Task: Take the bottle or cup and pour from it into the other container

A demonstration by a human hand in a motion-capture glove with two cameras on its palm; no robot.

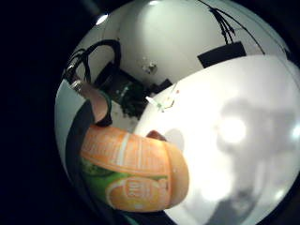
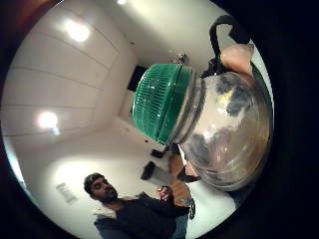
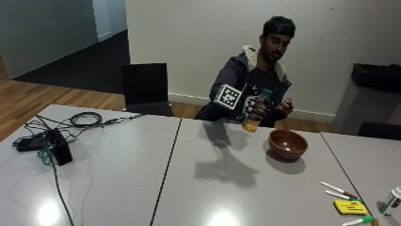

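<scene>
We see a person sitting at the far side of a grey table (image 3: 206, 183); their gloved right hand (image 3: 255, 107) is curled round a bottle (image 3: 256, 113) and holds it up in the air, close to their chest, almost upright. The bottle has a green cap (image 3: 266, 92) and an orange bottom; the glove covers its middle, so from the outside we cannot read the label. The bare hand (image 3: 285, 107) is up beside it, at about 3 o'clock from the bottle; we cannot tell if it touches anything.

A brown wooden bowl (image 3: 288, 144) sits on the table at about 5 o'clock from the bottle, near but apart — its inside is dark and we cannot see what is in it.

Close up, the palm views show the green ribbed cap (image 2: 162, 102) on a clear neck and an orange label with a green patch (image 1: 133, 171); the words on it are too blurry to read.

The table has bare room in the middle, at 7 o'clock from the bowl; far off at 9 o'clock lie black cables (image 3: 60, 129) and a black box (image 3: 58, 147); at 5 o'clock, by the table's edge, lie pens (image 3: 338, 189) and a yellow pad (image 3: 350, 207), and a small white thing there is cut off.
</scene>
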